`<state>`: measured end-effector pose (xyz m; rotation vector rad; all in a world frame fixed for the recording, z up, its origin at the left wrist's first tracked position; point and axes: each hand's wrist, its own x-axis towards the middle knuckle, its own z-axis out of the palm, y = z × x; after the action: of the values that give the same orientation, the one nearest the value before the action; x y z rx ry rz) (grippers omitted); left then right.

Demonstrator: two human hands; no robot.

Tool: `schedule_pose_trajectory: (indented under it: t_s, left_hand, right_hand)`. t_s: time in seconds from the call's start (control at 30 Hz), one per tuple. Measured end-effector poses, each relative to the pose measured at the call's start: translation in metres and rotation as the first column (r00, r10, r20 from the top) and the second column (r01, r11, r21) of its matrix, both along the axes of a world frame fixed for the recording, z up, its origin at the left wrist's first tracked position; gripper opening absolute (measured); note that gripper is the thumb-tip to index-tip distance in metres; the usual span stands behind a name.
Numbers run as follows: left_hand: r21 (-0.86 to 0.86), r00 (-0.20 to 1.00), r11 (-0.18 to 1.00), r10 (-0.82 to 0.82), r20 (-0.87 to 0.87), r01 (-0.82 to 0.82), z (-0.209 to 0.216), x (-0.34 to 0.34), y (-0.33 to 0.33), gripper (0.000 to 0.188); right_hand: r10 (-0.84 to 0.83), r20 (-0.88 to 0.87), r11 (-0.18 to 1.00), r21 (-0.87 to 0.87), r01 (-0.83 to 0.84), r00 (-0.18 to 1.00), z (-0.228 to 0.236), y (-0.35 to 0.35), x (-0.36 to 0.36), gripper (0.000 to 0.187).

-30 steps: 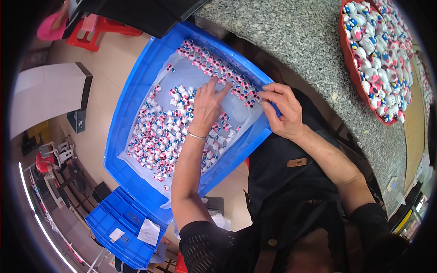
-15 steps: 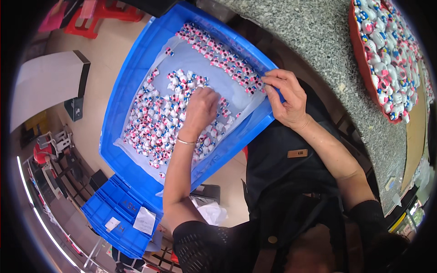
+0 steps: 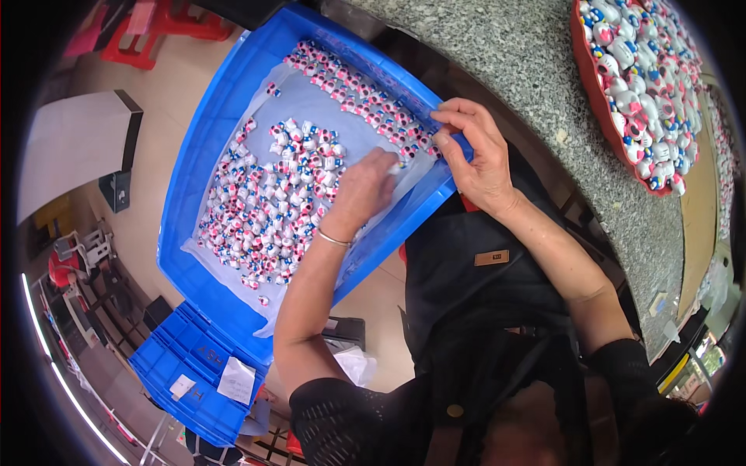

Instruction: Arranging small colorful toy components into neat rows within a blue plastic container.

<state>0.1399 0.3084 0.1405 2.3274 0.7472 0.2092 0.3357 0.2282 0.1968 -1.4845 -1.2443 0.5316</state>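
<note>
A blue plastic crate (image 3: 177,210) lined with a pale sheet (image 3: 311,101) holds many small white figurines with pink, red and blue parts. Most lie in a loose heap of figurines (image 3: 264,202) on the left; others stand in tight rows of figurines (image 3: 361,101) along the far right wall. My left hand (image 3: 364,190), a bangle on its wrist, is closed over the sheet, with a blurred figurine (image 3: 399,165) at its fingertips. By the crate's right corner, my right hand (image 3: 478,159) has thumb and forefinger apart at the near end of the rows, nothing visible between them.
A speckled stone counter (image 3: 505,70) runs along the right, bearing a red basin (image 3: 594,93) heaped with more figurines. Another blue crate (image 3: 194,373) with paper slips is at lower left. A red stool (image 3: 132,46) stands on the floor at upper left.
My left hand has moved from the heap's edge right toward the near end of the rows, a figurine now showing at its fingertips. My right hand stays at the corner, fingers slightly raised.
</note>
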Motion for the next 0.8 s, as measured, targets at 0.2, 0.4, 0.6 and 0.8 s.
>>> schedule_pose_trajectory:
  t_s: [0.2,0.4,0.6,0.8]
  left_hand:
    - [0.401,0.991,0.907,-0.134,-0.016,0.130,-0.011,0.027,-0.009,0.014]
    - [0.389,0.982,0.903,-0.181,-0.044,0.184,-0.020,0.034,-0.009,0.014]
    - [0.236,0.970,0.949,-0.231,0.073,0.208,-0.030,0.022,-0.009,0.020]
    - [0.212,0.976,0.959,-0.205,0.074,0.186,-0.028,0.029,-0.006,0.013]
  right_hand:
    - [0.021,0.100,1.000,0.011,-0.022,0.995,-0.002,0.002,-0.002,0.027]
    - [0.016,0.163,0.998,0.053,-0.025,0.987,-0.002,0.002,-0.001,0.028]
    - [0.039,0.142,0.999,0.028,-0.043,0.989,-0.005,0.002,-0.002,0.027]
    - [0.032,0.135,0.999,0.038,-0.038,0.990,0.003,0.004,-0.004,0.027]
